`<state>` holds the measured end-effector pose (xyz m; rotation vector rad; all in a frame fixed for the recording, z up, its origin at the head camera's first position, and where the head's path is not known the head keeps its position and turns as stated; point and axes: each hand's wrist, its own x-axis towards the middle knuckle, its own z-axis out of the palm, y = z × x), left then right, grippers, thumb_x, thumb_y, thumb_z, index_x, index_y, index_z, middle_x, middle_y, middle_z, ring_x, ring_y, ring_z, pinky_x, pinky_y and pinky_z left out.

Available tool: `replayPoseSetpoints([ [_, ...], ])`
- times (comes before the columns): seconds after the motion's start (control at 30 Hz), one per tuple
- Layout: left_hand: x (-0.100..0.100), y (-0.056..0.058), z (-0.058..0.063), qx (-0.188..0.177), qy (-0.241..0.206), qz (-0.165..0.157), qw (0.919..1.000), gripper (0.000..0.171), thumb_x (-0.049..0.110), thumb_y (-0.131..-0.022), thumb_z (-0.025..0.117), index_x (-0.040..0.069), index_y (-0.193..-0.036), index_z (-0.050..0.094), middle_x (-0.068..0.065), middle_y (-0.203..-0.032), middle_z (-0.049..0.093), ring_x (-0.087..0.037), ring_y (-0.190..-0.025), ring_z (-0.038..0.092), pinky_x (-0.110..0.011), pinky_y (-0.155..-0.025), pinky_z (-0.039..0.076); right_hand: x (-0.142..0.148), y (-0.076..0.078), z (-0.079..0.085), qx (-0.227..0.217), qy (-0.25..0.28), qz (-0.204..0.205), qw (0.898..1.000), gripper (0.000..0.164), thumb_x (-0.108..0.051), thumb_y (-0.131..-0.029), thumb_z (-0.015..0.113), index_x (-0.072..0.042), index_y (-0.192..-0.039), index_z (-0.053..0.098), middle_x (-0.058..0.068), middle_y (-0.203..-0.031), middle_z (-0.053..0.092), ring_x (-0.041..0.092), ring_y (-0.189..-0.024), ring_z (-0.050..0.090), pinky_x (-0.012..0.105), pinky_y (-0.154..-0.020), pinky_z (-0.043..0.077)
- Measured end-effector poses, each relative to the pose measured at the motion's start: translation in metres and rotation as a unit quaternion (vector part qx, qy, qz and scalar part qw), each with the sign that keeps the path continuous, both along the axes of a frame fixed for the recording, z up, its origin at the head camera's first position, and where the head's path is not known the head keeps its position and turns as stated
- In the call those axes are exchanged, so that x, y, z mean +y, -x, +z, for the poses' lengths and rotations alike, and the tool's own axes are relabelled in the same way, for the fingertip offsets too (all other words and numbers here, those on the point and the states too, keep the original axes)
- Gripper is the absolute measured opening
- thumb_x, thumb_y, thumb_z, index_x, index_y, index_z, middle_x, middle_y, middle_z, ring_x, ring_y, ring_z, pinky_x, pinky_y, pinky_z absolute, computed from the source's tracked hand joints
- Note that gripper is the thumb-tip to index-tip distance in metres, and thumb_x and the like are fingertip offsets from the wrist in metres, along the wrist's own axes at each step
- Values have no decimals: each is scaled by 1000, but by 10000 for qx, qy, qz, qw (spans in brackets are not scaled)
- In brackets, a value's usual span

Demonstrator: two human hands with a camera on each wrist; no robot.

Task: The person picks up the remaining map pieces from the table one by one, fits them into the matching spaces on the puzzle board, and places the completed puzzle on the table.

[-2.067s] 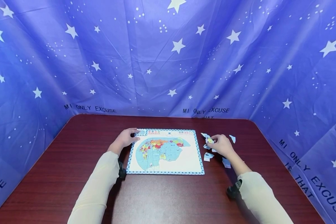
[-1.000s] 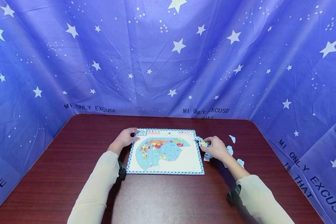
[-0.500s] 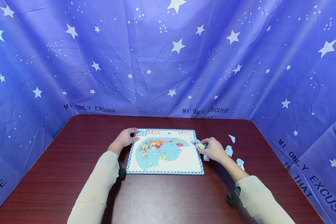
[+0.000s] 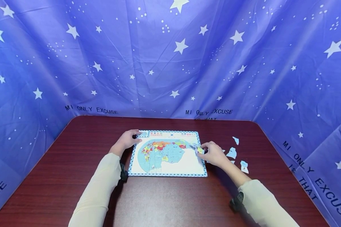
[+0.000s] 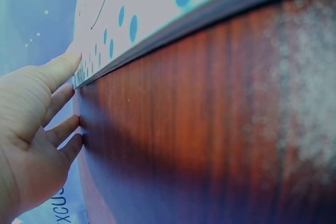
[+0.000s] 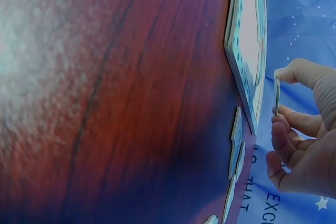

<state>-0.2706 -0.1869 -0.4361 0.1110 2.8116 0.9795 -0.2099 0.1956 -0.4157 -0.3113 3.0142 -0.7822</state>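
A world-map jigsaw board (image 4: 182, 168) lies flat on the table, its left and upper parts filled with coloured map pieces and its lower right white. My left hand (image 4: 127, 139) rests at the board's far left corner, thumb on the border and fingers extended past the edge, as the left wrist view also shows. Thumb and fingertips of my right hand (image 4: 214, 153) pinch a blue-and-yellow puzzle piece (image 4: 200, 150) over the board's right border. In the right wrist view the pinched puzzle piece (image 6: 277, 95) appears edge-on, raised above the table.
Several loose pieces lie right of the board, including a small sliver (image 4: 236, 140), a pale blue piece (image 4: 231, 153) and another piece (image 4: 244, 166); the right hand partly hides others. The dark red wooden table (image 4: 159, 201) is backed by a starry blue curtain (image 4: 159, 63).
My right hand has lifted the puzzle piece from the loose group and carried it left over the board's border, uncovering pieces behind it. My left hand stays at the corner.
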Motion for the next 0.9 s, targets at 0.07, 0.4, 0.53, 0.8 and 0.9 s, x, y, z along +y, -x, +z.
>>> replayPoseSetpoints([
  [0.07,0,1,0,15,10,-23,10000,50,25,-91,61,9,-137,49,-13,-151,32,-35,-140,25,-50,-111,31,-1,0,-1,-4,-24,48,10000,40,-27,-77,73,1,-105,67,8,-89,56,15,-74,48,26,-62,38],
  [0.4,0,1,-2,37,-38,18,10000,48,23,-92,61,8,-136,50,-13,-151,33,-36,-140,26,-50,-110,31,-8,-3,0,-155,-177,137,9996,42,-26,-75,75,2,-106,66,8,-87,55,16,-75,48,26,-63,39],
  [0.53,0,1,-2,40,-10,33,10000,49,24,-91,61,8,-136,50,-13,-151,33,-36,-140,27,-50,-110,31,-8,-3,-2,-216,-182,162,9995,42,-26,-76,75,1,-107,66,7,-85,53,16,-72,47,25,-61,37],
  [0.8,0,1,-1,16,7,-17,10000,48,23,-92,60,8,-137,49,-13,-152,32,-36,-140,25,-50,-111,31,-10,-5,-7,-129,-190,332,9992,40,-27,-75,76,-1,-104,68,4,-78,53,15,-74,45,29,-67,38],
  [0.9,0,1,-1,49,39,-50,10000,48,23,-92,60,7,-136,49,-14,-151,32,-36,-140,25,-51,-110,31,-11,-6,-7,-134,-152,335,9992,39,-27,-74,76,-2,-103,68,3,-79,54,15,-74,46,35,-77,40],
])
